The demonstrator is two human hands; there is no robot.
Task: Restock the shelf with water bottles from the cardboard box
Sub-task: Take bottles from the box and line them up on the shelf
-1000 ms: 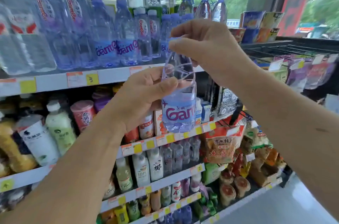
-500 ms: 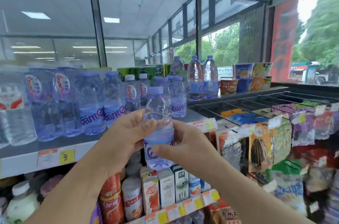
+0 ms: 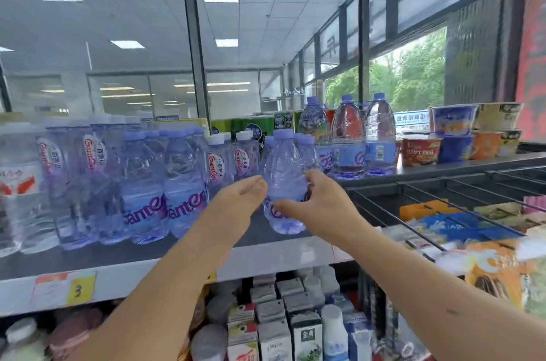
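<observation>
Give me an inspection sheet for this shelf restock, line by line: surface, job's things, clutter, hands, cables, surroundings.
Surface: top shelf, dark deck with a bare strip at the front; yellow price tag on its edge.
Job's things: water bottle upright, base at the shelf deck, purple cap on; a row of stocked bottles stands to its left. Cardboard box not in view.
Clutter: three large jugs and noodle cups further right.
Hands: left hand and right hand grip the bottle from either side.
Cables: nothing seen.
Surroundings: wire rack of snacks on the right, drink cartons below, windows behind.
</observation>
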